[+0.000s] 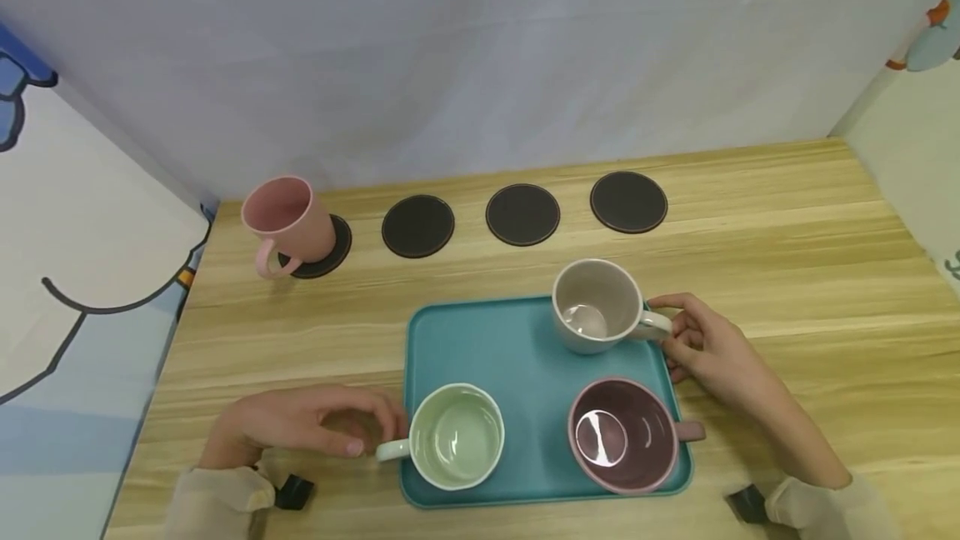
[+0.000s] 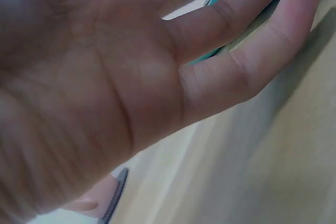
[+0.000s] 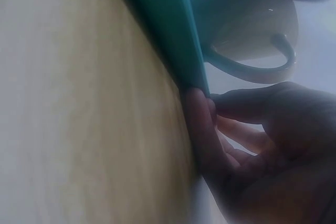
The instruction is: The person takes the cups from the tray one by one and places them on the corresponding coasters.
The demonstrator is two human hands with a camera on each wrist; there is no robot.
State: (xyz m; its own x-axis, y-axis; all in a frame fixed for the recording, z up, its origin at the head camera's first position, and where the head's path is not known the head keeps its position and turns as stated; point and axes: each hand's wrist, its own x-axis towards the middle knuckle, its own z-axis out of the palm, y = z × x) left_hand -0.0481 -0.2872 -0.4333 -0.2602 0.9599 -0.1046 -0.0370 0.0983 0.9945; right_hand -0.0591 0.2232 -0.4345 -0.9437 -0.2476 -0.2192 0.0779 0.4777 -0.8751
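A teal tray (image 1: 525, 348) lies on the wooden table, carrying three cups. The pale green cup (image 1: 457, 437) stands front left, its handle over the left rim. A dark mauve cup (image 1: 624, 437) is front right, and a beige cup (image 1: 596, 307) back right, both handles facing right. At the left rim is my left hand (image 1: 307, 422), its fingers reaching toward the tray near the green handle; its thumb is apart from the cup. My right hand (image 1: 708, 348) pinches the tray's right edge below the beige cup's handle; the wrist view shows finger and thumb at the rim (image 3: 199, 72).
At the back left, a pink mug (image 1: 292, 223) stands on a black round coaster (image 1: 341, 248). Three more coasters run rightward in a row: one (image 1: 417, 226), another (image 1: 522, 214) and the last (image 1: 628, 202). A pale cloth wall (image 1: 495, 57) rises behind the table.
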